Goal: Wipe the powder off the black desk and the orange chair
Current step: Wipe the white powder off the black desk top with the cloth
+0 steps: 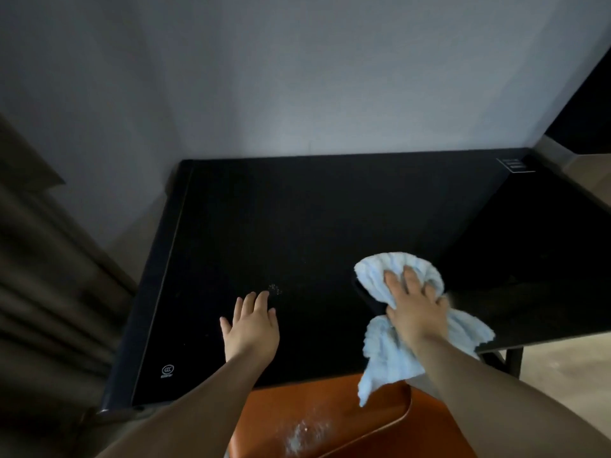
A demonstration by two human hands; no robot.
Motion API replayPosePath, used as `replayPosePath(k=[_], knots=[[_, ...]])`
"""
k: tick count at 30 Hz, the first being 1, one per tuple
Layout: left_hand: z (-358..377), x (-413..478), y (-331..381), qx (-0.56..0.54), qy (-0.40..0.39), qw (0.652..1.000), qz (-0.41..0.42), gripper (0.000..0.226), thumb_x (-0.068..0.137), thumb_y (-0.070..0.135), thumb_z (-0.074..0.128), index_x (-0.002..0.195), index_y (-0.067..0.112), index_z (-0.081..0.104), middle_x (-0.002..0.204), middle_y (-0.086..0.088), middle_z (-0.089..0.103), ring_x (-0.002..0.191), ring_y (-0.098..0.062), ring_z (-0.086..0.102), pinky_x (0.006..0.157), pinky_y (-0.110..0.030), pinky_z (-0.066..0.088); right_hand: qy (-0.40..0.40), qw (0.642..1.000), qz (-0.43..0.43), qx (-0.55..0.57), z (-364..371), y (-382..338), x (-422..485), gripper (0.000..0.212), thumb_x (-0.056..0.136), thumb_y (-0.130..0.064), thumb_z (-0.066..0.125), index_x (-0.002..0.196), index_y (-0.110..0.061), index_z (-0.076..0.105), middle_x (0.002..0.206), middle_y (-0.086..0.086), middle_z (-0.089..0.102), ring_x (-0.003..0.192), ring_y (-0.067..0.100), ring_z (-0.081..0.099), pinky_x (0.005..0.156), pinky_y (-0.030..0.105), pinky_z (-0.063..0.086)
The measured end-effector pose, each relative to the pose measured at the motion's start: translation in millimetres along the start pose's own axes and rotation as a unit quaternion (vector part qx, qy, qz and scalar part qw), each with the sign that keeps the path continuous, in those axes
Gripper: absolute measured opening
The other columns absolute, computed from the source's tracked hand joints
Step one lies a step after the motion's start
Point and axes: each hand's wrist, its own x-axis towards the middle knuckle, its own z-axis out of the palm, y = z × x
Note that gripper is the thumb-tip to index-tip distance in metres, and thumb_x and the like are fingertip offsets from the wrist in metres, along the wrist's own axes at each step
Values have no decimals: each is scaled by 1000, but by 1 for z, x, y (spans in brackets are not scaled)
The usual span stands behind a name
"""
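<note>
Head view: soft, light blue cloth [393,328] bunched under right hand [415,309], fingers curled into it, left hand [251,327] flat, open on black surface [330,219].

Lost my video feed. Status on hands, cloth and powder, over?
Right hand grips blue cloth on black desk. Left hand flat, open. Faint powder specks by left fingertips; powder on orange chair. Nothing in the way.

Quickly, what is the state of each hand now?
Left hand: open, flat on the black desk.
Right hand: gripping the blue cloth.
</note>
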Motion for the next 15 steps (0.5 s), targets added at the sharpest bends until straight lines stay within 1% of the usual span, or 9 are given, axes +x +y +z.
replayPosePath(k=[3, 5, 8, 11, 13, 15], knots=[[-3, 0, 3, -2, 6, 1000, 7, 48, 101, 27, 25, 149, 25, 18, 158, 3, 13, 146, -16, 4, 118, -45, 7, 58, 996, 37, -50, -19, 12, 4, 81, 87, -29, 57, 144, -38, 0, 154, 5, -3, 131, 37, 20, 94, 47, 35], [-8, 1, 2, 8, 18, 1000, 1, 52, 99, 18, 28, 149, 25, 17, 157, 3, 15, 145, -16, 9, 118, -40, 14, 98, 994, 30, -29, -35, 0, 5, 73, 88, -27, 55, 143, -39, 7, 153, 3, 2, 128, 36, 24, 90, 46, 36], [-23, 4, -2, 2, 60, 998, -33, 61, 91, 8, 34, 148, 25, 20, 155, 4, 22, 142, -18, 20, 113, -37, 25, 151, 987, -8, 46, -62, -42, 4, 60, 88, -25, 52, 138, -40, 23, 151, 0, 12, 122, 34, 30, 87, 46, 37], [-42, 6, -12, -6, 87, 995, -53, 62, 90, 8, 36, 147, 24, 21, 152, 3, 27, 140, -19, 25, 110, -38, 28, 187, 972, -66, 125, -81, -101, -4, 55, 84, -20, 54, 133, -38, 35, 148, 1, 24, 117, 32, 37, 82, 44, 37], [-53, 7, -24, 0, 96, 993, -69, 61, 90, 9, 37, 147, 24, 22, 152, 3, 28, 139, -20, 26, 110, -38, 26, 190, 963, -104, 162, -88, -143, -13, 53, 83, -17, 53, 131, -35, 39, 145, 2, 28, 114, 33, 40, 81, 44, 38], [-65, 7, -41, 6, 104, 990, -94, 60, 90, 11, 36, 146, 24, 23, 151, 3, 30, 139, -20, 27, 109, -39, 26, 177, 958, -138, 181, -89, -181, -22, 52, 84, -18, 52, 131, -33, 37, 145, 2, 27, 114, 32, 41, 81, 43, 38]])
